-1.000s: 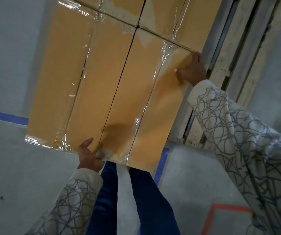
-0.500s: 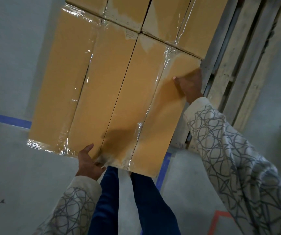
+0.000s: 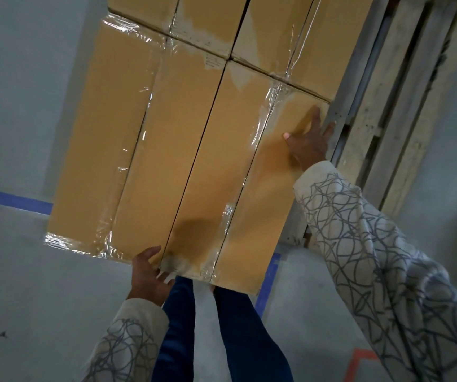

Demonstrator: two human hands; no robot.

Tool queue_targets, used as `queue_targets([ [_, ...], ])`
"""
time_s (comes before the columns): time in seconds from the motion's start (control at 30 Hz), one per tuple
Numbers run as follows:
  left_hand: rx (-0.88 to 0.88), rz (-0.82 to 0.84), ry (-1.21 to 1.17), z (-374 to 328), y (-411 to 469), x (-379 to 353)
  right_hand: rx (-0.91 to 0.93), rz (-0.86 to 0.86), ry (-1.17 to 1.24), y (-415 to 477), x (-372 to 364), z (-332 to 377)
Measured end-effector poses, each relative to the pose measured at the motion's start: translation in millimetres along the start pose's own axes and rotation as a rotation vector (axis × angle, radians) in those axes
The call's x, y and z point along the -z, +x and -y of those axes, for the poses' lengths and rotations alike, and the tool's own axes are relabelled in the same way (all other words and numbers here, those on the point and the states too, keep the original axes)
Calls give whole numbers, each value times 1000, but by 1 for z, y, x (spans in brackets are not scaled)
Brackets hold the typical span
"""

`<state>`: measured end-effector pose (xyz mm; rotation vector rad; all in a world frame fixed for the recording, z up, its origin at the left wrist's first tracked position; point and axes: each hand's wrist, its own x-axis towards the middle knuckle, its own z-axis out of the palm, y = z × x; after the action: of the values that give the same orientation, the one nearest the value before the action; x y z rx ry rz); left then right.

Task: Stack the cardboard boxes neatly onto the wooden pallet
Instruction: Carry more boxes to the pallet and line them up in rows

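The left hand [image 3: 150, 274] grasps the near edge of a cardboard box [image 3: 194, 166], thumb on top and fingers curled around the edge. The right hand [image 3: 308, 142] lies flat and released on the box's top near its far right corner, fingers straight and spread, the outer ones reaching past the side edge. Strips of clear film [image 3: 263, 128] run across the box between the two hands. Beyond the right hand's fingertips a second box [image 3: 249, 23] butts against the first. Just right of that hand show the slats of the pallet [image 3: 387, 106]. Below the left hand are the person's legs [image 3: 180, 326] and the grey floor [image 3: 43, 285], with blue tape [image 3: 12, 199] to its left.
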<state>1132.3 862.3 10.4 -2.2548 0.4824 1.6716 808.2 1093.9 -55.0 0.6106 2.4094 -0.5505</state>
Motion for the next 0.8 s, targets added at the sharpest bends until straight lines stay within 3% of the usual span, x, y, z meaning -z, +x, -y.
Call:
queue_targets([
  [0.43,-36,-29,99,3,15,15,-5,8,-48,-6,0,7],
  [0.6,-68,-115,65,6,25,16,-23,-73,-292,-13,-2,22],
  [0.7,-98,-193,30,9,36,14,225,-231,-441,-18,-13,46],
  [0.8,-100,-183,-17,13,46,13,507,-152,-411,-19,-31,86],
])
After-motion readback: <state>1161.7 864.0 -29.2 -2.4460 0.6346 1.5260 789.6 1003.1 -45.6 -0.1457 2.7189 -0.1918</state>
